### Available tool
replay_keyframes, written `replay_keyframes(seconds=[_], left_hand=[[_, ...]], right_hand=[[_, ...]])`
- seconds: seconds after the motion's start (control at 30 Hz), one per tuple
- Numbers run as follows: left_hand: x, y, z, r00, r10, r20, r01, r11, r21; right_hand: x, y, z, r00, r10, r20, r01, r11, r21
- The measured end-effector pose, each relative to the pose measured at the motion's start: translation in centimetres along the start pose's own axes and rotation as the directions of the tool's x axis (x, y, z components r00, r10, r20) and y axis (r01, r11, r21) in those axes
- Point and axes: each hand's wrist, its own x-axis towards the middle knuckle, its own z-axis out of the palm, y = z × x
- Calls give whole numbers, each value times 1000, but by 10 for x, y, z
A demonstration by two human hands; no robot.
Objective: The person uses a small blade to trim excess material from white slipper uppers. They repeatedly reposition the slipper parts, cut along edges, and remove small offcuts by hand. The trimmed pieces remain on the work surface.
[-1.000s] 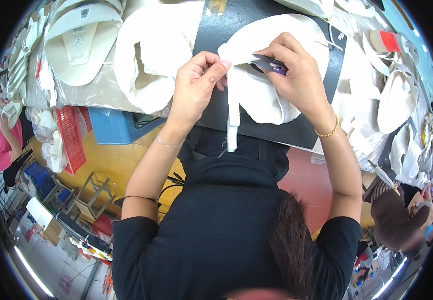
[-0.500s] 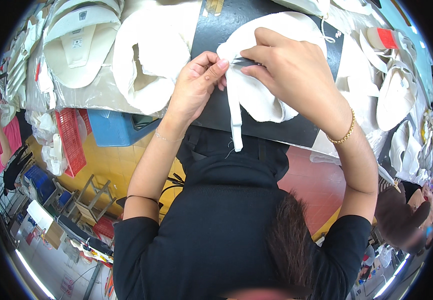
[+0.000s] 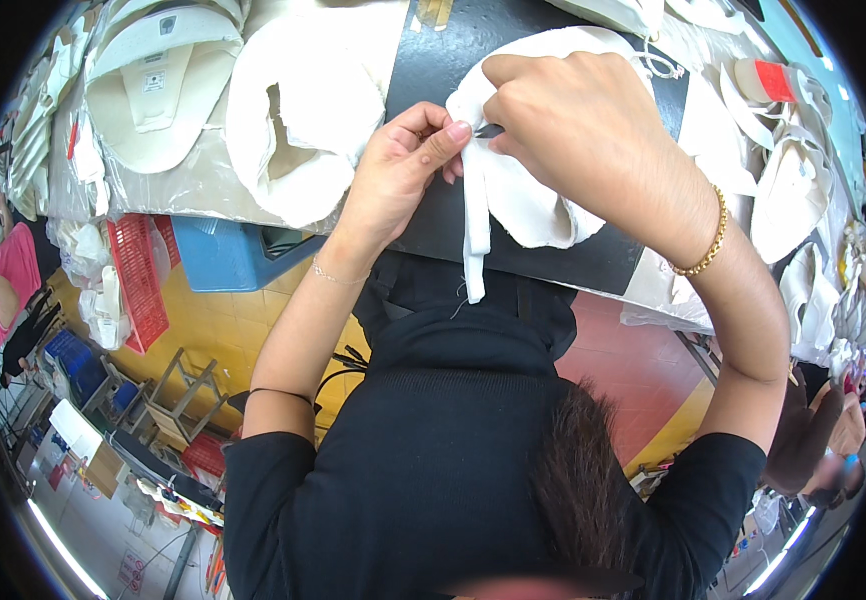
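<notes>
A white fabric shoe upper (image 3: 525, 212) lies on a black board (image 3: 428, 215) in front of me, with a narrow white strap (image 3: 476, 245) hanging from its near left edge. My left hand (image 3: 403, 170) pinches the upper's edge where the strap joins. Curled above the same spot, my right hand (image 3: 583, 130) grips small dark-bladed thread snips (image 3: 490, 131). Their tip is at the seam by my left thumb; the fingers hide the rest. Loose threads dangle from the strap's lower end.
Another white upper (image 3: 298, 120) lies left of the board, beside a stack of cream shoe pieces (image 3: 158, 85). More white pieces (image 3: 793, 180) cover the right side. A blue bin (image 3: 223, 255) and red basket (image 3: 138, 285) stand below the table's left edge. Other people are at both sides.
My right hand has rolled over, its elbow swinging outward to the right, so less of the snips shows. My left hand and the upper have shifted slightly right.
</notes>
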Motion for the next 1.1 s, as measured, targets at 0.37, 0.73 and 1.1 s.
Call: replay_keyframes(seconds=[0.37, 0.73, 1.1], left_hand=[[0, 2, 6, 999, 35, -27, -29, 984, 178], [2, -8, -3, 999, 21, -47, -17, 997, 81], [-3, 8, 11, 991, -5, -131, 65, 883, 465]], right_hand=[[14, -1, -10, 997, -44, 61, 43, 999, 28], [-12, 15, 15, 992, 125, 7, -124, 970, 210], [-42, 25, 54, 951, 276, -141, -167, 839, 518]])
